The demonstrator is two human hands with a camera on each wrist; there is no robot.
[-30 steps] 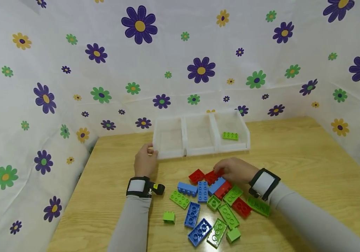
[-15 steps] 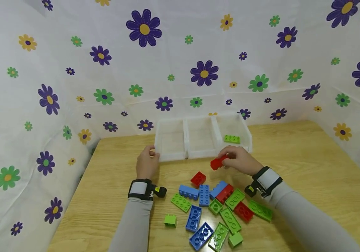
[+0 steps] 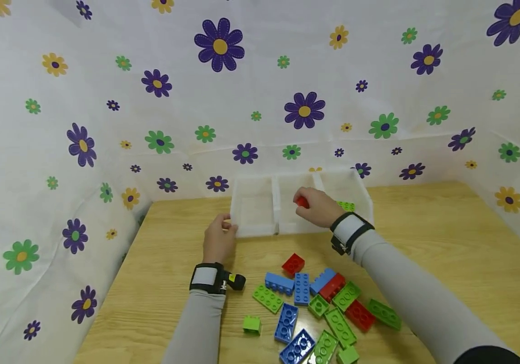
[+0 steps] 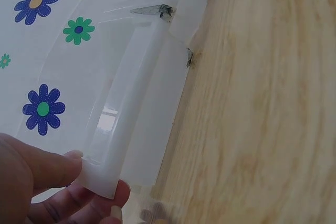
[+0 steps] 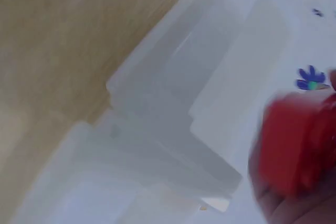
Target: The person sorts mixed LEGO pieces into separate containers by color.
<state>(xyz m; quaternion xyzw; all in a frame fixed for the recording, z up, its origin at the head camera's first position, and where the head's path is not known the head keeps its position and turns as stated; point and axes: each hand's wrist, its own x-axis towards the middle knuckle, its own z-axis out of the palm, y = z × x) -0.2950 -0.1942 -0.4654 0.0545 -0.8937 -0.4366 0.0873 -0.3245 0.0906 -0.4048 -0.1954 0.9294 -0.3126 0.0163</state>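
The right hand (image 3: pixel 318 207) holds a red brick (image 3: pixel 302 201) between its curled fingers, and in the head view this brick appears in front of the middle compartment of the white tray (image 3: pixel 255 231). The right wrist view is blurred, so it is not possible to tell whether the brick touches the tray. The left hand (image 3: pixel 219 240) pinches the tray at its near left corner, with the thumb on the upper side and other fingers below. In the right compartment lies a green brick (image 3: pixel 347 206), partly hidden behind the right hand. The tray's back edge is near the flowered cloth (image 3: pixel 260 91), while a strip of table (image 3: pixel 246 255) separates its front edge from the nearest loose red brick (image 3: pixel 293 264). The other loose bricks lie closely together, some touching; a small green brick (image 3: pixel 252 325) is apart at their left. To the right of the tray, wood extends until the cloth.
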